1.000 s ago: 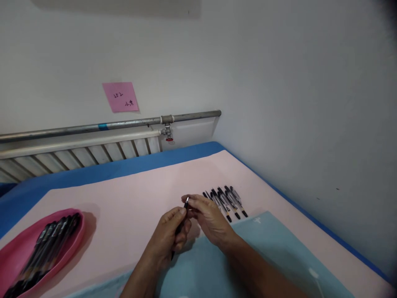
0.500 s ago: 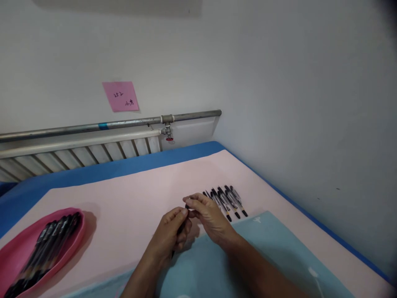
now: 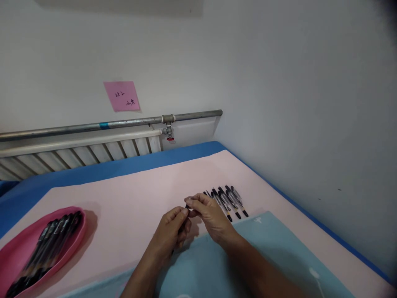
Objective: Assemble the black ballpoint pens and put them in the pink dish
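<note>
My left hand point(image 3: 173, 227) is closed around a dark pen point(image 3: 187, 206), whose lower end shows below the fist. Thumb and fingers of my right hand point(image 3: 207, 215) pinch at the pen's upper end, and the two hands almost meet there. Most of the pen is hidden by the fingers, so its exact parts cannot be made out. Just beyond my right hand, several pens point(image 3: 231, 200) with clear barrels and black ends lie side by side on the pink sheet point(image 3: 130, 207).
A pink bowl point(image 3: 81, 236) holding a bundle of several black pens stands at the left. A light blue cloth point(image 3: 266, 252) covers the near side, under my forearms. Behind the blue table edge point(image 3: 173, 154) are a radiator point(image 3: 93, 153) and a metal pipe point(image 3: 133, 122); a wall rises on the right.
Both hands stay at nearly the same spot with the pen between them. The whole view has shifted very slightly; the bowl and the laid-out pens have not moved.
</note>
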